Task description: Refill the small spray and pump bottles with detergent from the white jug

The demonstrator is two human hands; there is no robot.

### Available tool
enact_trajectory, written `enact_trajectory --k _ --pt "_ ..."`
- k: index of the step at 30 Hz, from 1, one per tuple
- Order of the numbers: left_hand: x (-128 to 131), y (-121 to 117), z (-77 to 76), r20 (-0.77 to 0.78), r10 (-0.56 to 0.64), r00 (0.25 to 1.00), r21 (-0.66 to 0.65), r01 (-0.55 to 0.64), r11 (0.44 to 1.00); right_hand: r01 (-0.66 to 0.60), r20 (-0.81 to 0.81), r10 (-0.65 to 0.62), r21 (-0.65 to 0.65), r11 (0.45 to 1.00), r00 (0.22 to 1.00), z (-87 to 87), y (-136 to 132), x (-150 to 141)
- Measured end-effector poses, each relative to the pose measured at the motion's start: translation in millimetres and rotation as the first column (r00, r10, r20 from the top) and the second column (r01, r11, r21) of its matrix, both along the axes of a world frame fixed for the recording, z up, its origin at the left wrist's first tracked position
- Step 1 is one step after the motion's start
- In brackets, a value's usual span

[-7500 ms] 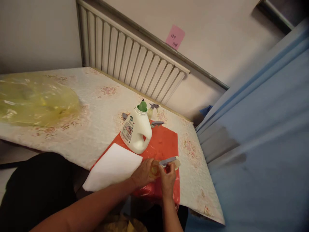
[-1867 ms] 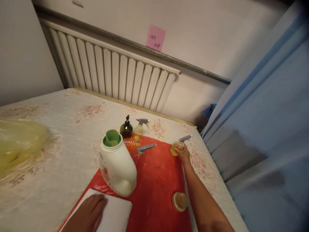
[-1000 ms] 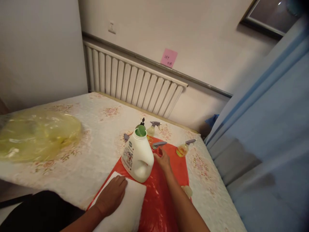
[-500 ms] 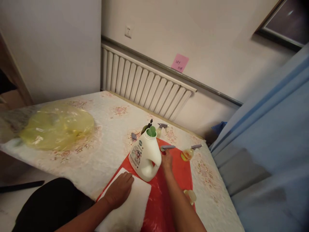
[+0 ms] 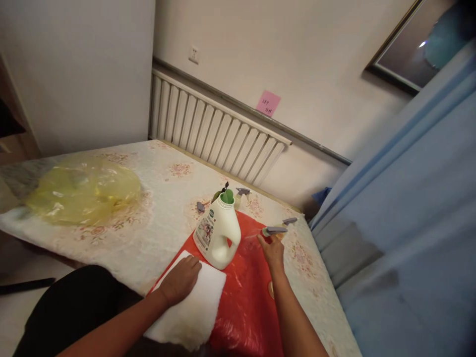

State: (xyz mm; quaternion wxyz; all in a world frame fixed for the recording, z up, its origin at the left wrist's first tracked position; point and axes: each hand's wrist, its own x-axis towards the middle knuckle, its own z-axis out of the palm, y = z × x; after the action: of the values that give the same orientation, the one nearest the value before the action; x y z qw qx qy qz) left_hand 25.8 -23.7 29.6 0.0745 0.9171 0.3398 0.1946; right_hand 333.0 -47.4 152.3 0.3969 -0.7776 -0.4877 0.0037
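My left hand (image 5: pixel 181 280) lies on a folded white cloth (image 5: pixel 199 305), its fingers resting flat near the cloth's upper edge. In the fingers of my right hand (image 5: pixel 273 252) is a trigger spray head (image 5: pixel 275 230), grey with a green collar. A faint clear tube seems to point left from the collar. Just beyond, a spray bottle (image 5: pixel 290 221) is partly hidden behind the hand and the spray head. Between my hands stands a white detergent jug (image 5: pixel 218 238), upright, with a green piece (image 5: pixel 227 197) in its mouth.
Red plastic sheeting (image 5: pixel 245 292) lies beneath the jug and cloth. Behind the jug are another sprayer (image 5: pixel 243 192) and a small grey piece (image 5: pixel 201 207). A pale round cap (image 5: pixel 270 289) sits beside my right forearm. A yellow plastic bag (image 5: pixel 85 191) lies left; a blue curtain (image 5: pixel 401 238) hangs right.
My right hand has moved right with the spray head, in front of the spray bottle. My left hand stays on the cloth. The whole view has shifted slightly.
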Motion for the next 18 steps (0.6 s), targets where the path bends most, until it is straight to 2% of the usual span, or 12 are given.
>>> enact_trajectory --k 5,8,10,13,18 --pt "4 1 11.0 -0.023 0.01 1.0 -0.076 -0.012 0.997 -0.048 -0.09 0.047 -0.007 0.999 0.995 9.8 -44 -4" --pt "16 -10 21.4 -0.002 0.035 0.999 -0.116 -0.035 0.993 -0.107 -0.154 0.104 -0.009 0.994 0.983 8.8 -65 -13" --pt "29 -24 31.1 0.138 0.034 0.99 -0.139 -0.014 0.99 -0.155 -0.203 0.151 -0.007 0.988 0.968 8.1 -77 -23" --pt "52 -46 47.9 0.399 -0.05 0.916 -0.168 0.126 0.978 -0.251 -0.274 0.241 -0.001 0.968 0.931 12.0 -92 -45" --pt "75 -67 67.9 0.497 -0.095 0.862 -0.233 0.238 0.943 -0.373 -0.378 0.361 0.042 0.927 0.853 25.7 -114 -77"
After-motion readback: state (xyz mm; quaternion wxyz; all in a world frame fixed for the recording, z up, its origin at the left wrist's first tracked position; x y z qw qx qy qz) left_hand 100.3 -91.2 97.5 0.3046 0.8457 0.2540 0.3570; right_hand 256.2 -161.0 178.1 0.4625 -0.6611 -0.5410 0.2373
